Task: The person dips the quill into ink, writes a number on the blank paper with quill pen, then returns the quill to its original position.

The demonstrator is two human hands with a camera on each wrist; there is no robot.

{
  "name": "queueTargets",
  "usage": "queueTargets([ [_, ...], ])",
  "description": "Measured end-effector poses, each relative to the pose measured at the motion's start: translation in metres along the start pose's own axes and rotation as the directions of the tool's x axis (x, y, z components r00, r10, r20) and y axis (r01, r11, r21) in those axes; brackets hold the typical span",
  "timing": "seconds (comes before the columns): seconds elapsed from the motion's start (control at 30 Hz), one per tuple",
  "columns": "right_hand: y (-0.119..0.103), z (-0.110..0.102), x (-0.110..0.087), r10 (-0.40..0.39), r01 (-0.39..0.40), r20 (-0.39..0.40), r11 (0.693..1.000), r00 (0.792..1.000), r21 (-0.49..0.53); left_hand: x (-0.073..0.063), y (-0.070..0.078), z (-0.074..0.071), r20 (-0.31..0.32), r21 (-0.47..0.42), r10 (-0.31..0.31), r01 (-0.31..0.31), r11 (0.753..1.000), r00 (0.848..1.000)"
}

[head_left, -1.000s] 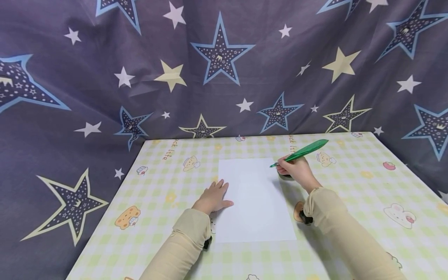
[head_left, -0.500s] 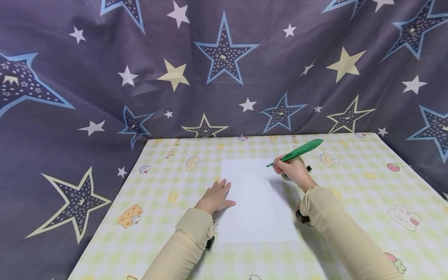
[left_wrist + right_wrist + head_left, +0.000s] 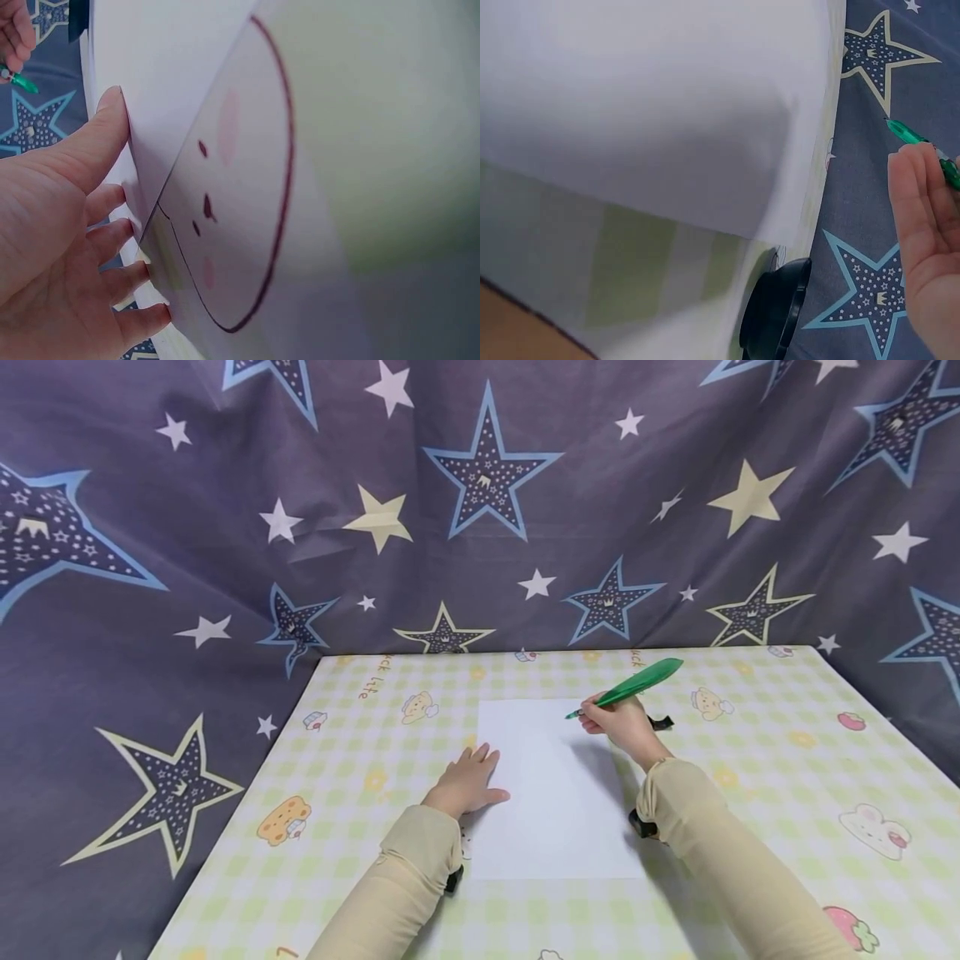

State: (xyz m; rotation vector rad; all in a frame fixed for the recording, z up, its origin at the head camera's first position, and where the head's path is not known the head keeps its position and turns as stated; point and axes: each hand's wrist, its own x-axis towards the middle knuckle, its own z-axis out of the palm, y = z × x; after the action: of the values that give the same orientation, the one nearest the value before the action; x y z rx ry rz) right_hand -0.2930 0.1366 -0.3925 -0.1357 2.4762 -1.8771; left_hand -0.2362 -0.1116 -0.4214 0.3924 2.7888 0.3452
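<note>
A blank sheet of white paper [image 3: 551,810] lies on the table. My left hand [image 3: 465,779] rests at the sheet's left edge, fingers spread and thumb over the paper; the left wrist view shows the fingertips [image 3: 127,281] down at that edge. In my right hand [image 3: 621,724] a green feather pen [image 3: 641,681] is pinched between thumb and fingers, its plume slanting up to the right. The pen's tip points down-left over the upper right part of the sheet. From the right wrist, the tip [image 3: 900,129] shows raised above the paper, and the palm faces the camera.
A small black round dish-like object [image 3: 776,311] stands just off the paper's right corner, partly hidden behind the right hand in the head view. A green-and-white checked cloth [image 3: 757,852] with cartoon prints covers the table. Behind hangs a dark curtain [image 3: 315,468] with stars.
My right hand has moved left with the feather pen, bringing the tip further over the sheet and uncovering part of the black object. The left hand stays put; the head view has shifted slightly.
</note>
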Motion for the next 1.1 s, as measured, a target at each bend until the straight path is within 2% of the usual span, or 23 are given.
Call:
queueTargets([
  [0.7, 0.001, 0.016, 0.007, 0.017, -0.016, 0.015, 0.999, 1.000, -0.029, -0.001, 0.000, -0.001, 0.004, 0.000, -0.009, 0.009, 1.000, 1.000],
  [0.93, 0.005, 0.022, 0.012, 0.023, -0.021, 0.027, 0.996, 0.999, -0.083, -0.002, 0.000, -0.002, 0.002, -0.007, -0.011, 0.011, 1.000, 1.000],
  [1.1, 0.007, 0.024, 0.014, 0.016, -0.013, 0.030, 0.996, 0.999, -0.086, -0.003, 0.001, -0.002, 0.007, -0.006, -0.009, 0.009, 1.000, 1.000],
])
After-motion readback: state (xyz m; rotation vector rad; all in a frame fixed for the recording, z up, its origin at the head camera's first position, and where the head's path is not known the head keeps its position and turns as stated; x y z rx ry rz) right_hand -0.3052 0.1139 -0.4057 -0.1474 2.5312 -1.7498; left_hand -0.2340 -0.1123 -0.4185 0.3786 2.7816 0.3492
